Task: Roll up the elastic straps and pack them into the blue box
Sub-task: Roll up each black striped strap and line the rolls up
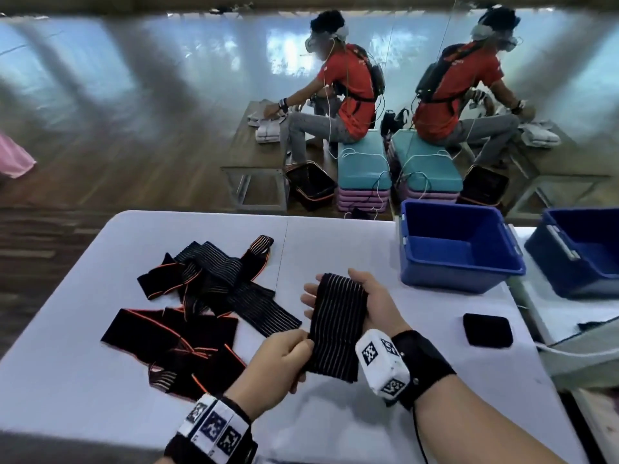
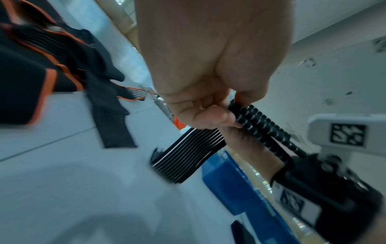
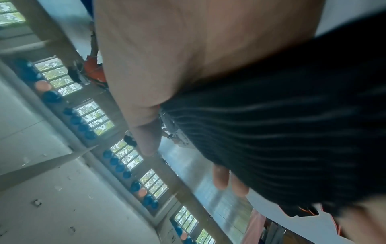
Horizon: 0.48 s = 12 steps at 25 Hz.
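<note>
A black elastic strap with thin white stripes (image 1: 335, 324) is stretched between my hands above the white table (image 1: 385, 249). My left hand (image 1: 306, 344) pinches its near, doubled end between thumb and curled fingers (image 2: 217, 115). The far part lies across my right hand (image 1: 330, 283), palm up, its fingers (image 1: 310, 296) straight under the strap (image 3: 282, 132) and the thumb (image 3: 146, 140) out beside it. A loose pile of black straps with orange edges (image 1: 207, 296) lies to the left. The blue box (image 1: 459, 252) stands empty at the table's far right corner.
A small black pad or rolled strap (image 1: 488, 329) lies on the table right of my right wrist. A second blue box (image 1: 582, 256) sits on a neighbouring surface further right. Beyond the table, a person in a red shirt (image 1: 348, 88) works at a low bench beside a mirror.
</note>
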Tool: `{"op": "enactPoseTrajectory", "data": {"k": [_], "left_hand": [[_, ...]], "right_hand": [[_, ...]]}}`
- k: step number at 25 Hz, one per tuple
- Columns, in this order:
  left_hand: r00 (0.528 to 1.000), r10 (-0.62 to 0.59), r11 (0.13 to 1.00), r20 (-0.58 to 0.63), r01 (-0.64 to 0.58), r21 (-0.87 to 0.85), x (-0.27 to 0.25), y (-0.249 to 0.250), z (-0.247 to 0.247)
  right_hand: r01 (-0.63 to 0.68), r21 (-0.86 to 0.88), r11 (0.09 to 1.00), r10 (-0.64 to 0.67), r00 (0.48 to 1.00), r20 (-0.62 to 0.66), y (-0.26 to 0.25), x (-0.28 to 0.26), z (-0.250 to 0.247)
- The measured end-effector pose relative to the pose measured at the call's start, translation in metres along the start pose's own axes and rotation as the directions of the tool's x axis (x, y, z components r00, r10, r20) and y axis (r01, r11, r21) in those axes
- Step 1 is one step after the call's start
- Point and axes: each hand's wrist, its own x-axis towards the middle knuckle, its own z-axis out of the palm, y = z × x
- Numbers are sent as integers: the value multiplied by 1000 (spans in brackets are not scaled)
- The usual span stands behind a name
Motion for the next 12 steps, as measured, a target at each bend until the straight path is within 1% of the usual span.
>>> {"op": "enactPoseTrajectory", "data": {"k": [2,3,7,12], "left_hand": [[998,-60,998,23,59,29,-12,-24,-1],[995,-96,995,25,95,35,-17,-37,-1],[973,-229,973,12,229,32,-25,-77,1],[944,-326,941,56,318,115,-15,-112,6]], "right_hand": [[-5,47,999,4,1000,18,4,19,-9],[-8,70,998,7,1000,7,4,28,-13],[-7,70,998,12,997,-70,-6,72,-30],[30,36,999,-23,982,-190,-35,129,-56]]}}
